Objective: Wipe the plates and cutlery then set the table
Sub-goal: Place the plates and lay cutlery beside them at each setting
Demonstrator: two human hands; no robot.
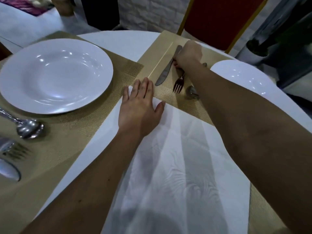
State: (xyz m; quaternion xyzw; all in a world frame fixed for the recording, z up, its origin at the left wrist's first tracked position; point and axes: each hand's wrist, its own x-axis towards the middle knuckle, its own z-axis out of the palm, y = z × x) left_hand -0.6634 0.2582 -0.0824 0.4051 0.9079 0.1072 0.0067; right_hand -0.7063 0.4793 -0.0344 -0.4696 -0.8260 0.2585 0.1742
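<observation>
Right fingers (177,64) on fork (178,84) handle, knife (164,71) just beside.

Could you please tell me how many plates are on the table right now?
2. One white plate sits on the left placemat; the second plate is at the right, partly hidden behind the right arm. Others may lie outside the view.
</observation>
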